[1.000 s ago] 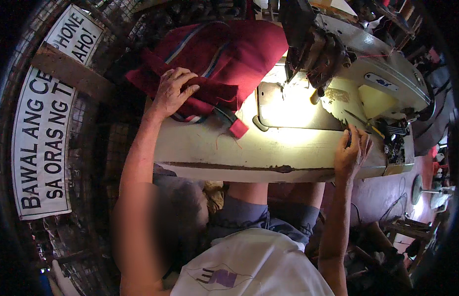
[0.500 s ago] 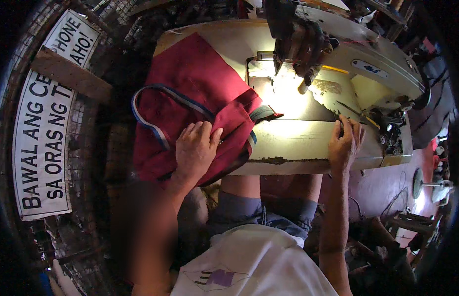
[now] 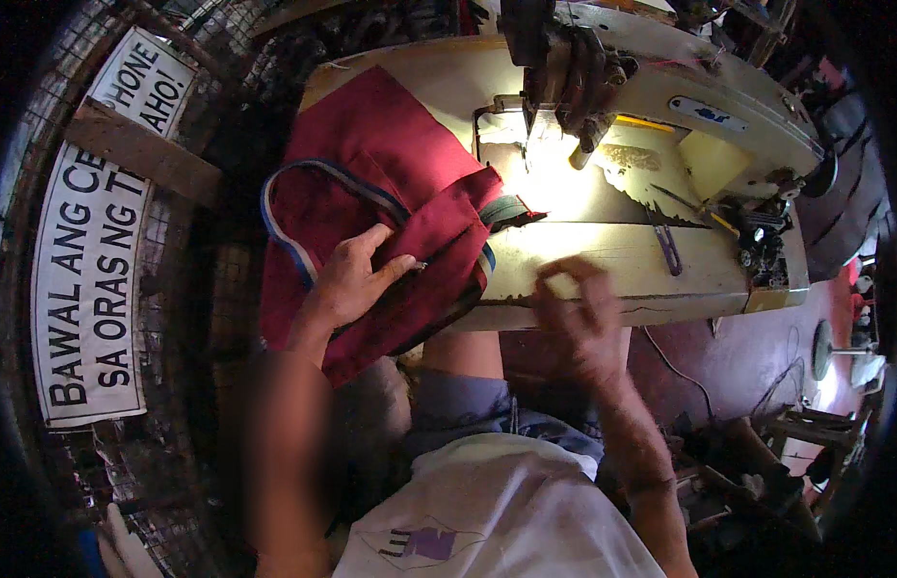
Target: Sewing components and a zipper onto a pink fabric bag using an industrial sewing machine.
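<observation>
A maroon cloth piece (image 3: 400, 135) with a blue-and-white striped edging (image 3: 357, 183) lies folded over the left of the sewing machine table. My left hand (image 3: 352, 279) rests on it, thumb and forefinger spread apart; a small shiny bit shows by the thumb tip. A dark zipper-like strip (image 3: 511, 212) sticks out of the cloth's right side. Over the table's front edge is my right hand (image 3: 579, 308), its fingers smeared by motion. Thread snips (image 3: 668, 250) with a purple handle lie on the table, apart from that hand.
Behind the cloth stands the lit sewing machine (image 3: 747, 116), its needle area (image 3: 530, 159) right of the cloth. A thin pointed tool (image 3: 699, 207) lies near the mechanism (image 3: 762, 250) at the table's right. Lettered signs (image 3: 92, 289) hang on wire mesh at left.
My right hand has left the snips, now in plain view on the table, and swung left toward the cloth. My left hand has slid slightly left, its thumb and forefinger spreading.
</observation>
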{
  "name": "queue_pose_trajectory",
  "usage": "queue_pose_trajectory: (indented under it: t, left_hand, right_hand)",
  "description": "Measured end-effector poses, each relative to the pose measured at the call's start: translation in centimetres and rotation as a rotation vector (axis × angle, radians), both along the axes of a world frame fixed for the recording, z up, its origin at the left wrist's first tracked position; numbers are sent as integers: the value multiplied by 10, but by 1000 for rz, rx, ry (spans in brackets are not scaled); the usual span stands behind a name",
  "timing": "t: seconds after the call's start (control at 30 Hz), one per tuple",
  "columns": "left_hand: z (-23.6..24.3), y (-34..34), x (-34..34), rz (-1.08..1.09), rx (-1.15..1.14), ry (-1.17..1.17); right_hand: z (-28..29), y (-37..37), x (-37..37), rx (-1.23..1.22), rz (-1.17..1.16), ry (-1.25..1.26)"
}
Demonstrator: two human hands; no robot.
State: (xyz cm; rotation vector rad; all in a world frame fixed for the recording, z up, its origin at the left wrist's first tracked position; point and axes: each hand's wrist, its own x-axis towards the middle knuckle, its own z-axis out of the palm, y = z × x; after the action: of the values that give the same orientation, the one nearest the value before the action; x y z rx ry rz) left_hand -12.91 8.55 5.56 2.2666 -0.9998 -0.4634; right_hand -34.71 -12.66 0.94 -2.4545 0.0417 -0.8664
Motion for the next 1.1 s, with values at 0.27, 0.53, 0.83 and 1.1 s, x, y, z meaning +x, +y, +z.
queue_pose_trajectory:
  t: [0.27,0.53,0.83,1.1]
  left_hand:
    - [31,4,-33,-2,-77,-669]
    - [-9,-10,14,132,-70,-828]
    - [-19,9,55,156,-139,-267]
    - [10,10,46,172,-221,-243]
  right_hand:
    - [-16,69,49,-111,233,85]
    - [-22,58,57,-203,167,156]
    - [-20,60,60,-180,129,68]
    - [-26,58,59,-234,141,86]
